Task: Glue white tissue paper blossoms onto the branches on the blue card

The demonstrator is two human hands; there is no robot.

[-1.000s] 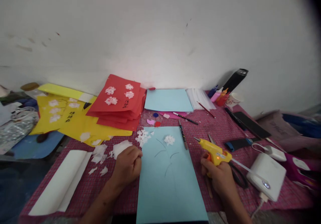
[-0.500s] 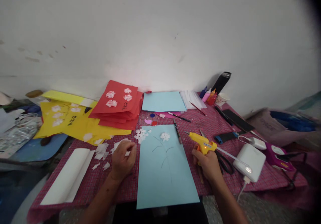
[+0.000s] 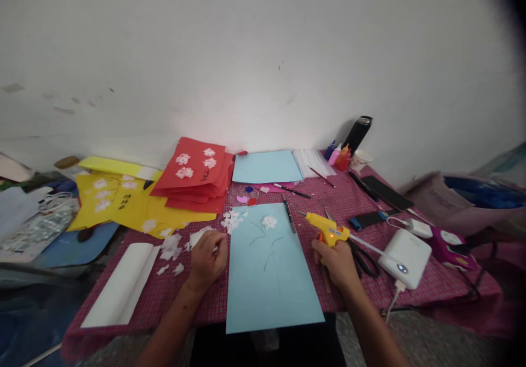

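Observation:
My right hand is wrapped around the handle of a yellow hot glue gun, its nozzle pointing left toward a light blue sheet. On that sheet are thin drawn stem lines and one white paper flower near the top. My left hand is closed just left of the sheet, its fingertips curled together; whatever they hold is hidden. Torn white paper pieces lie beside it, and a cluster of small white petals rests at the sheet's upper left corner.
Red cards with flowers and yellow sheets lie at the back left. A folded white paper is at the front left. Scissors, a white power bank, paint bottles and a black flask are on the right.
The whole view has shifted slightly. My right hand still grips the glue gun beside the sheet, and my left hand remains closed at the sheet's left edge.

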